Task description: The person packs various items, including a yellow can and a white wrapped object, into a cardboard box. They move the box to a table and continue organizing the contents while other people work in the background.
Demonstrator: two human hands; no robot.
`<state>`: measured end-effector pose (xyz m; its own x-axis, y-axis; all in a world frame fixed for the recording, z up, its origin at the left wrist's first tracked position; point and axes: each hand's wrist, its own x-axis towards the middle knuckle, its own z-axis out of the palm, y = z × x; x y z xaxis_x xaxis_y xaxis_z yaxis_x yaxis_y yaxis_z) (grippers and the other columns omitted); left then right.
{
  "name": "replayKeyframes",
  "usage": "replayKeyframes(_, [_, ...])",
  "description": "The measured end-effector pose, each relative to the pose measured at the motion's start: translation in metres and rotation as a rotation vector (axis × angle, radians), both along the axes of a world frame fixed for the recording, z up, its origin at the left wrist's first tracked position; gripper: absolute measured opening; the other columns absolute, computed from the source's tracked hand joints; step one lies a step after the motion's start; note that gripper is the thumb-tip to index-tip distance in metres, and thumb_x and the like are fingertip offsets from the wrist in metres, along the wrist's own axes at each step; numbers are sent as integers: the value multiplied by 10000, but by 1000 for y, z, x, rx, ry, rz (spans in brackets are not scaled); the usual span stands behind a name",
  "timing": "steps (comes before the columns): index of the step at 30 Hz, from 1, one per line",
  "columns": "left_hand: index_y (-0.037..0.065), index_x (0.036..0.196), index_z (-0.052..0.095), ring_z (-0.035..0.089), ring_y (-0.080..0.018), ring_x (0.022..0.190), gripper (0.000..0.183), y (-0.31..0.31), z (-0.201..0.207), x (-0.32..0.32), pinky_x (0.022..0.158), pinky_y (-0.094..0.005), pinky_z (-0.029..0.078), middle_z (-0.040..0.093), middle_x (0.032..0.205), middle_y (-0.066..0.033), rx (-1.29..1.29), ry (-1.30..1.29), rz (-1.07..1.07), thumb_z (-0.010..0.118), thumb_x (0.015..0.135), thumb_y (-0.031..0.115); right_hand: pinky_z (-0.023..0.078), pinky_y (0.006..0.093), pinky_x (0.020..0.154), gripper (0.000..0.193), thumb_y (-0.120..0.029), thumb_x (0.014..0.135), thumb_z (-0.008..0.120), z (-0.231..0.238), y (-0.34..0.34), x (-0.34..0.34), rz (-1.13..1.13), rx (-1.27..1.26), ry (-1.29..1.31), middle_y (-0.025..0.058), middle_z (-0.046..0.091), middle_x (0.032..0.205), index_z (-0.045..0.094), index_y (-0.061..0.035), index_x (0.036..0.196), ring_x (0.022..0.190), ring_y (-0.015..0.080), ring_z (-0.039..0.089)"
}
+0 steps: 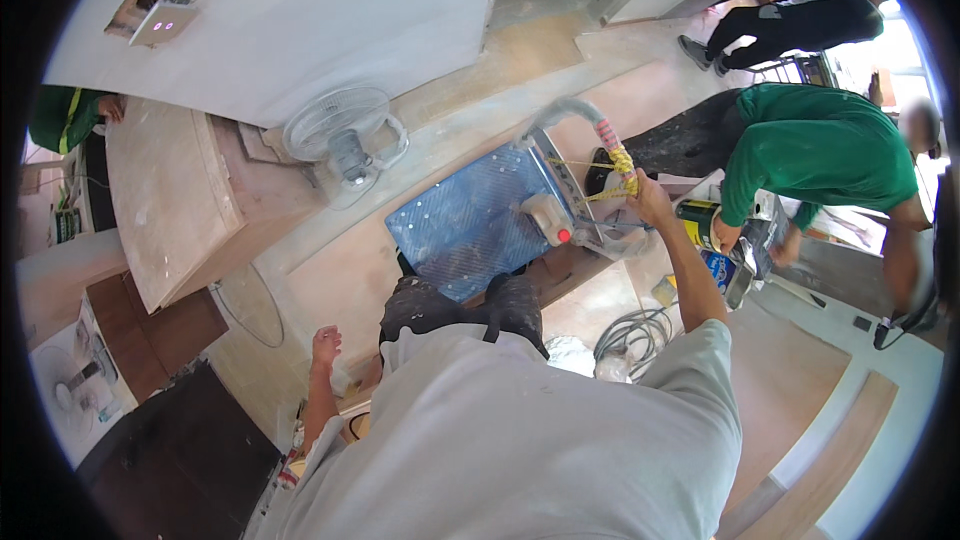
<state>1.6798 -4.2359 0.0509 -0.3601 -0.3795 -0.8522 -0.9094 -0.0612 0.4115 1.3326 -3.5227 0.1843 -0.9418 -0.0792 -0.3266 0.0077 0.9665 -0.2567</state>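
My right hand (652,200) is wrapped round the curved push handle (578,112) of a platform trolley, where red and yellow wrapping covers the bar. The trolley's blue, dusty deck (470,210) lies in front of my legs. A whitish plastic jug (543,212) with a red cap stands near the deck's right edge. Yellow cords (590,192) run from the handle towards the deck. My left hand (327,343) hangs low at my left side, fingers loosely apart, with nothing in it.
At right a co-worker in green (820,145) bends over cans (698,220). Another person (800,25) stands beyond. A grey fan (345,140) stands beside a wooden cabinet (165,200) at left. Coiled hose or cable (635,340) lies near my right leg.
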Motion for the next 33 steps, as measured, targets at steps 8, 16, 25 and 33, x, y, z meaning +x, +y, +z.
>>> replayKeyframes(8, [119, 1186, 518, 559, -235, 973, 344, 17, 14, -37, 827, -394, 456, 596, 1089, -98, 40, -102, -166, 491, 882, 279, 472, 489, 806, 540, -198, 751, 635, -14, 39, -2, -77, 108, 23, 255, 616, 985, 424, -33, 1221, 953, 411, 586])
replayKeyframes(16, [102, 1179, 532, 576, -196, 935, 352, 18, 17, -70, 767, -380, 473, 613, 1061, -85, 49, 74, -308, 424, 926, 322, 481, 492, 772, 381, -193, 753, 658, -11, 24, 3, -244, 59, 66, 184, 643, 960, 502, -113, 1091, 926, 376, 609])
replayKeyframes(25, [75, 1366, 385, 516, -293, 1099, 525, -53, -107, -87, 879, -458, 445, 530, 1233, -167, 534, -340, -195, 431, 946, 386, 364, 470, 968, 506, -186, 723, 634, -25, -145, 158, -602, 86, 478, 219, 485, 1219, 513, -70, 1200, 1147, 372, 453])
replayKeyframes(33, [36, 1403, 268, 478, -343, 1183, 579, -50, -83, -169, 958, -434, 400, 457, 1318, -222, 333, -26, -406, 449, 941, 334, 442, 417, 913, 594, -550, 813, 520, -96, -263, 387, -994, -422, -210, 273, 588, 1105, 630, -51, 1115, 1073, 369, 557])
